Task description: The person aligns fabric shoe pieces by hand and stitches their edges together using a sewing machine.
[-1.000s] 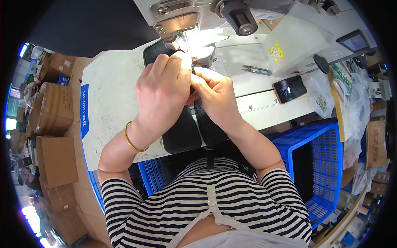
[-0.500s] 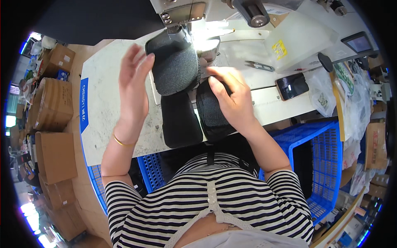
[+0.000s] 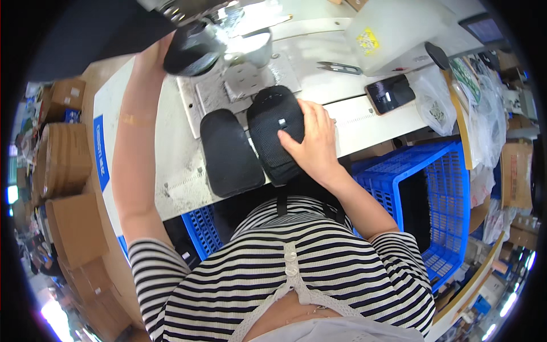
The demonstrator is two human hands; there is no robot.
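My left hand (image 3: pixel 161 50) reaches far forward to the sewing machine (image 3: pixel 185 8) and holds the left edge of a dark rounded fabric piece (image 3: pixel 194 52), tilted up off the bed; most of its fingertips are hidden. Nearer to me a stack of black mesh pads (image 3: pixel 272 128) with rounded ends lies on the table. My right hand (image 3: pixel 314 137) grips this stack's right side, thumb on top and fingers along the edge. A small pale spot shows on the top pad. Just left of the stack lies a smooth black pad (image 3: pixel 231 154), touched by neither hand.
Thread snips (image 3: pixel 339 68) and a phone (image 3: pixel 390 93) lie on the right of the white table (image 3: pixel 176 185). Blue plastic crates (image 3: pixel 450 205) stand below its front edge. Cardboard boxes (image 3: pixel 74 228) line the floor at left; a plastic bag (image 3: pixel 436 108) hangs at right.
My left hand has gone forward and left, and the fabric piece has moved away from me and tilted. My right hand has shifted slightly down on the stack. The whole view has shifted.
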